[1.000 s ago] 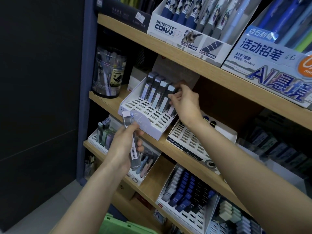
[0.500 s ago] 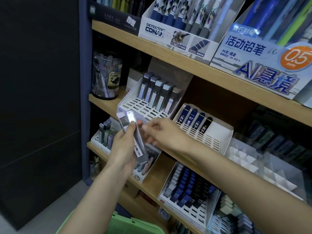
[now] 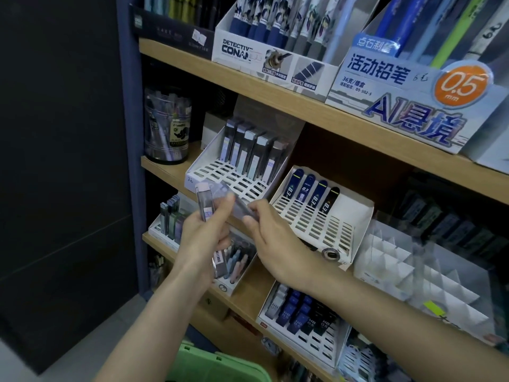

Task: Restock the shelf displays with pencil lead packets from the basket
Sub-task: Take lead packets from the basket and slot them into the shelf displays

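Wooden shelves fill the view. Left hand clasps a few packets; right hand pinches one at three o'clock of them. Light, stiff, slick plastic, I'd say: grip the flat sides mid-length.

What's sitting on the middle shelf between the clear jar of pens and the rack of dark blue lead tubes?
In the head view, a white slotted rack stands between the jar and the blue-tube rack, holding five grey lead packets in its back row.
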